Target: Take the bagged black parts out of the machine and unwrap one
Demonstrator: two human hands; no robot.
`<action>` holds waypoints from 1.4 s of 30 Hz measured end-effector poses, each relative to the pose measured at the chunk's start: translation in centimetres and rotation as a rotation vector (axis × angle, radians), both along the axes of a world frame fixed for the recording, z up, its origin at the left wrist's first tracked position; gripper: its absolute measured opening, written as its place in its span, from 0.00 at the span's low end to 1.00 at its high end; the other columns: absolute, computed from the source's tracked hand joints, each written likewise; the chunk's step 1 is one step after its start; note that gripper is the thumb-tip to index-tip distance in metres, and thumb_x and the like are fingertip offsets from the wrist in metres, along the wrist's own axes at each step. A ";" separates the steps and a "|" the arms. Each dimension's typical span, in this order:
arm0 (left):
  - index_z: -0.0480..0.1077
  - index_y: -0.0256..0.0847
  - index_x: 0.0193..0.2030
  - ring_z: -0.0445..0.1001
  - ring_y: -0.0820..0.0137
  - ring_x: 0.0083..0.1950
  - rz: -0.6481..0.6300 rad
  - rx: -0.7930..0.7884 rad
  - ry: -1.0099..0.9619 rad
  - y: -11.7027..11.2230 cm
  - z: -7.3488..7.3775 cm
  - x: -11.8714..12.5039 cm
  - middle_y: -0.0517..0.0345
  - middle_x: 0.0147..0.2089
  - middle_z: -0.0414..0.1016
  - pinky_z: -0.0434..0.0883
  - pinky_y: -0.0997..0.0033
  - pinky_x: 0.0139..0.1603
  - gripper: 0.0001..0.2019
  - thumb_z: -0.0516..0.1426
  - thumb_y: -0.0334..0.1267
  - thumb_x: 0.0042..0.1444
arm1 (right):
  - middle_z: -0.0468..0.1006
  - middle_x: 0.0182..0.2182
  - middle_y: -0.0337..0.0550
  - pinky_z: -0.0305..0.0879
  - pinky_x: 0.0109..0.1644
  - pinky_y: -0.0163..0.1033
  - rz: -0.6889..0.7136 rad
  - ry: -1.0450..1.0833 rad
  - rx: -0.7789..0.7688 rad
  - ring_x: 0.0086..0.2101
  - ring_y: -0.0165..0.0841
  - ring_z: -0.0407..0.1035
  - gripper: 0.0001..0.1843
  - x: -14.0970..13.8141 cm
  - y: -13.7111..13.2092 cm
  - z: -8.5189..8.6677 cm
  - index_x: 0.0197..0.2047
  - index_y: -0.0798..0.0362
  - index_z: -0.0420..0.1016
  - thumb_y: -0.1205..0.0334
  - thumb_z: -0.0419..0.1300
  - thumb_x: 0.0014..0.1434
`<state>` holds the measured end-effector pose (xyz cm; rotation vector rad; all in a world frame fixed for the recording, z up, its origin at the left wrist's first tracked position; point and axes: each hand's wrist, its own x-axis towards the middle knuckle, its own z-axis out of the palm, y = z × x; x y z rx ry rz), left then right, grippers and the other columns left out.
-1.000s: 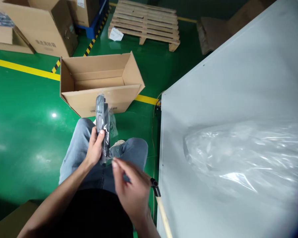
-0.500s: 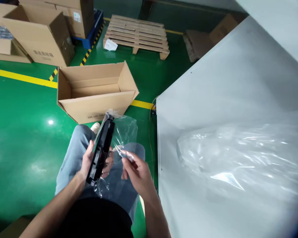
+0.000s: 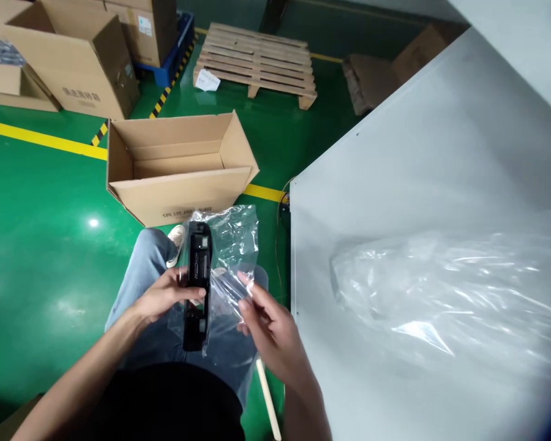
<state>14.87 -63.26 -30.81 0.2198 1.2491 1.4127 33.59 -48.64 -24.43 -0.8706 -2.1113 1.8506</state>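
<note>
- Left hand (image 3: 165,296): fingers closed round the middle of a long black plastic part (image 3: 197,285), thumb across its face; the part lies lengthwise over the person's lap, pointing away from the body.
- Black plastic part: sits inside a clear plastic bag (image 3: 232,257), along the bag's left edge; the bag spreads flat to the right of it.
- Right hand (image 3: 269,327): fingertips pinched on the film at the bag's right side, near its middle; the hand holds nothing else.
- Seated person: blue jeans, black top, one pale shoe (image 3: 177,236) showing beyond the knee.
- Open cardboard carton (image 3: 179,174): on the green floor just ahead of the knees, flaps up.
- White worktable (image 3: 417,159): to the right, bearing a heap of clear plastic film (image 3: 450,294).
- Wooden pallet (image 3: 257,61): further back on the floor, well apart.
- Further cartons (image 3: 73,67): stacked at upper left, behind a yellow floor line (image 3: 41,138).
</note>
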 end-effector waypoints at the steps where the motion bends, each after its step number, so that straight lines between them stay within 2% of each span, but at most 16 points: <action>1: 0.79 0.35 0.38 0.76 0.67 0.31 0.006 -0.011 0.013 -0.1 0.3 -0.1 0.54 0.33 0.79 0.71 0.74 0.32 0.20 0.77 0.44 0.44 | 0.69 0.26 0.35 0.75 0.34 0.38 -0.010 -0.011 -0.038 0.25 0.29 0.68 0.28 0.3 0.4 -0.3 0.70 0.47 0.71 0.49 0.58 0.71; 7: 0.79 0.36 0.39 0.75 0.70 0.31 -0.024 0.080 -0.020 -1.2 1.8 -1.0 0.55 0.32 0.78 0.73 0.74 0.34 0.19 0.77 0.43 0.45 | 0.70 0.21 0.33 0.79 0.34 0.42 -0.089 0.032 -0.148 0.22 0.30 0.70 0.27 2.5 2.7 -3.6 0.64 0.50 0.77 0.46 0.62 0.68; 9: 0.79 0.37 0.42 0.74 0.70 0.32 -0.059 0.073 0.018 -1.5 2.0 -1.3 0.55 0.34 0.79 0.72 0.75 0.34 0.20 0.77 0.42 0.46 | 0.76 0.25 0.37 0.80 0.35 0.43 -0.038 0.065 -0.127 0.24 0.32 0.73 0.28 3.2 3.6 -4.5 0.65 0.49 0.75 0.45 0.62 0.67; 11: 0.79 0.37 0.45 0.73 0.71 0.33 -0.103 0.069 0.061 -1.7 2.3 -1.5 0.55 0.36 0.78 0.71 0.75 0.34 0.21 0.76 0.44 0.47 | 0.82 0.38 0.46 0.82 0.44 0.47 -0.055 0.050 -0.042 0.34 0.35 0.79 0.32 3.4 4.5 -4.6 0.69 0.46 0.70 0.44 0.63 0.66; 13: 0.79 0.38 0.46 0.73 0.70 0.37 -0.171 0.095 0.131 -1.8 2.7 -1.6 0.55 0.39 0.78 0.71 0.74 0.37 0.21 0.75 0.44 0.49 | 0.80 0.54 0.52 0.79 0.56 0.52 -0.190 0.017 0.125 0.49 0.41 0.79 0.35 2.7 5.3 -3.6 0.72 0.43 0.66 0.43 0.65 0.65; 15: 0.79 0.40 0.49 0.74 0.68 0.42 -0.256 0.136 0.193 -1.9 3.2 -1.6 0.55 0.44 0.78 0.72 0.73 0.44 0.20 0.74 0.44 0.52 | 0.74 0.64 0.52 0.72 0.66 0.56 -0.292 0.004 0.319 0.61 0.45 0.73 0.37 1.1 5.9 -1.9 0.72 0.41 0.65 0.44 0.67 0.63; 16: 0.79 0.41 0.51 0.74 0.66 0.45 -0.305 0.154 0.210 -1.9 3.5 -1.5 0.55 0.47 0.78 0.72 0.72 0.47 0.20 0.73 0.43 0.53 | 0.71 0.66 0.51 0.69 0.69 0.57 -0.278 0.007 0.406 0.64 0.46 0.69 0.37 0.0 6.1 -0.9 0.72 0.40 0.65 0.45 0.68 0.62; 18: 0.78 0.42 0.54 0.74 0.64 0.49 -0.398 0.179 0.231 -1.8 4.1 -1.4 0.55 0.50 0.78 0.71 0.71 0.51 0.21 0.72 0.43 0.55 | 0.70 0.67 0.49 0.64 0.73 0.58 -0.107 0.024 0.534 0.66 0.46 0.66 0.37 -2.7 6.5 1.0 0.70 0.39 0.68 0.47 0.70 0.60; 21: 0.77 0.40 0.53 0.73 0.65 0.48 -0.459 0.173 0.291 -1.7 4.9 -1.7 0.55 0.49 0.77 0.70 0.71 0.50 0.19 0.70 0.44 0.58 | 0.78 0.60 0.46 0.69 0.69 0.55 0.181 0.084 0.588 0.61 0.43 0.72 0.20 -6.2 7.2 2.7 0.58 0.42 0.79 0.52 0.67 0.64; 23: 0.77 0.40 0.52 0.72 0.66 0.47 -0.474 0.149 0.351 -1.7 5.6 -2.2 0.56 0.48 0.77 0.69 0.71 0.48 0.18 0.69 0.45 0.59 | 0.83 0.51 0.46 0.74 0.62 0.51 0.247 0.125 0.588 0.53 0.39 0.77 0.10 -7.5 7.7 3.0 0.48 0.46 0.83 0.55 0.61 0.69; 25: 0.76 0.40 0.53 0.71 0.66 0.46 -0.514 0.124 0.391 -1.8 6.2 -2.7 0.57 0.48 0.77 0.68 0.72 0.47 0.19 0.68 0.45 0.59 | 0.84 0.43 0.45 0.76 0.56 0.48 0.248 0.142 0.625 0.47 0.38 0.78 0.12 -8.0 8.1 3.3 0.43 0.48 0.81 0.57 0.57 0.72; 28: 0.78 0.42 0.51 0.71 0.66 0.39 -0.597 -0.008 0.564 -2.5 6.5 -3.1 0.59 0.41 0.77 0.65 0.71 0.39 0.16 0.67 0.43 0.58 | 0.84 0.43 0.46 0.74 0.55 0.49 0.306 0.134 0.759 0.47 0.39 0.77 0.11 -7.9 8.5 4.5 0.43 0.48 0.78 0.59 0.54 0.73; 31: 0.80 0.45 0.49 0.72 0.61 0.36 -0.524 -0.223 0.929 -3.3 5.9 -2.7 0.56 0.33 0.76 0.62 0.68 0.37 0.15 0.68 0.41 0.53 | 0.83 0.40 0.43 0.71 0.54 0.48 0.496 0.075 0.931 0.45 0.39 0.76 0.14 -7.9 8.6 7.0 0.40 0.48 0.77 0.63 0.51 0.73; 34: 0.81 0.48 0.51 0.74 0.56 0.37 -0.449 -0.222 1.090 -3.9 5.5 -2.3 0.53 0.33 0.78 0.64 0.65 0.40 0.19 0.70 0.41 0.50 | 0.79 0.31 0.39 0.68 0.44 0.44 0.650 -0.028 1.044 0.35 0.36 0.73 0.17 -8.3 8.4 9.7 0.35 0.49 0.74 0.67 0.49 0.73; 39: 0.81 0.48 0.45 0.74 0.62 0.34 -0.566 -0.133 0.958 -2.9 7.1 -2.7 0.58 0.34 0.80 0.63 0.70 0.36 0.13 0.69 0.39 0.51 | 0.78 0.30 0.37 0.64 0.40 0.40 0.698 -0.007 1.037 0.33 0.33 0.72 0.16 -9.8 8.4 12.5 0.33 0.50 0.75 0.68 0.51 0.71; 42: 0.79 0.43 0.41 0.73 0.67 0.35 -0.493 -0.119 0.756 -2.0 7.3 -3.4 0.60 0.36 0.79 0.65 0.72 0.35 0.09 0.68 0.42 0.55 | 0.82 0.35 0.38 0.67 0.45 0.41 0.465 0.102 1.047 0.38 0.34 0.76 0.14 -10.3 8.5 12.8 0.38 0.50 0.79 0.63 0.53 0.72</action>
